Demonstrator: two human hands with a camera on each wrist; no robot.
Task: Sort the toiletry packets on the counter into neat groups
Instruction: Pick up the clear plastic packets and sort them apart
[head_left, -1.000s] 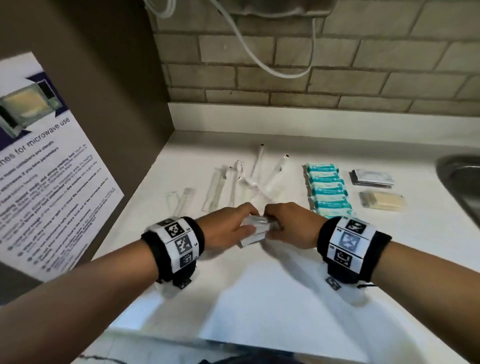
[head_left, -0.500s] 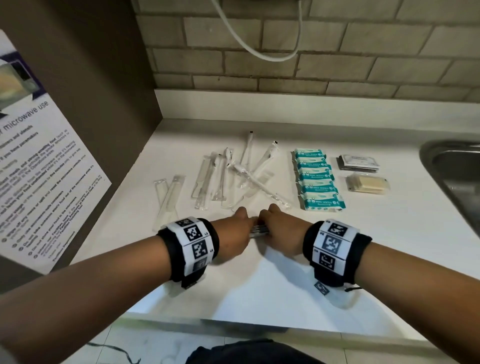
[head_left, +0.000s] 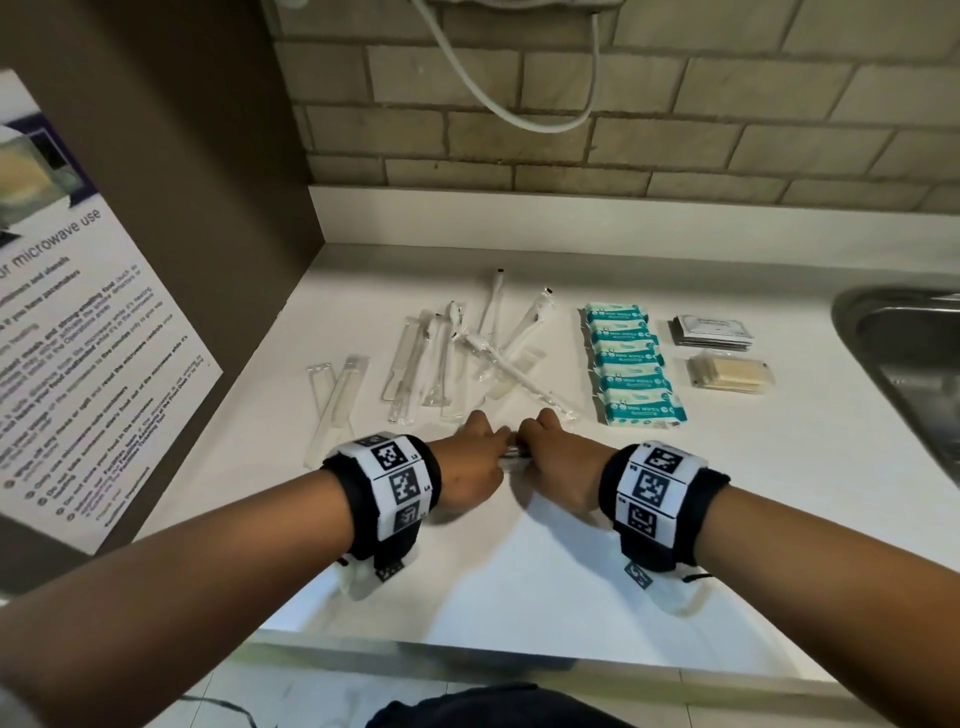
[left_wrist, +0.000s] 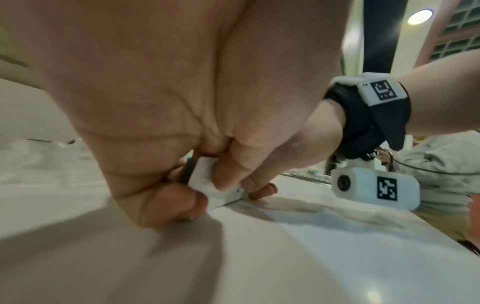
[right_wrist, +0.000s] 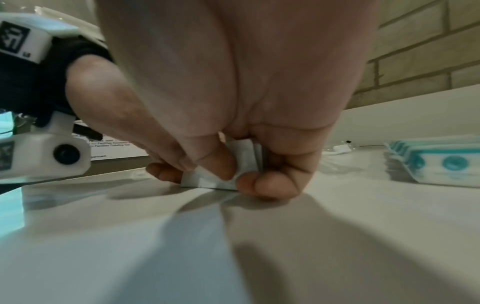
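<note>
Both hands (head_left: 511, 457) pinch thin flat packets (right_wrist: 246, 156) (white, papery) upright.

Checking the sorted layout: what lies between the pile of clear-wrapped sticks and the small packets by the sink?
In the head view, a column of teal wipe packs lies between the clear-wrapped sticks and the small packets near the sink.

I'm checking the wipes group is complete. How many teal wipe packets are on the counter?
5, in one overlapping row of teal wipe packets running from the back wall toward the counter's front, right of the clear-wrapped items; the nearest is. None seems hidden.
</note>
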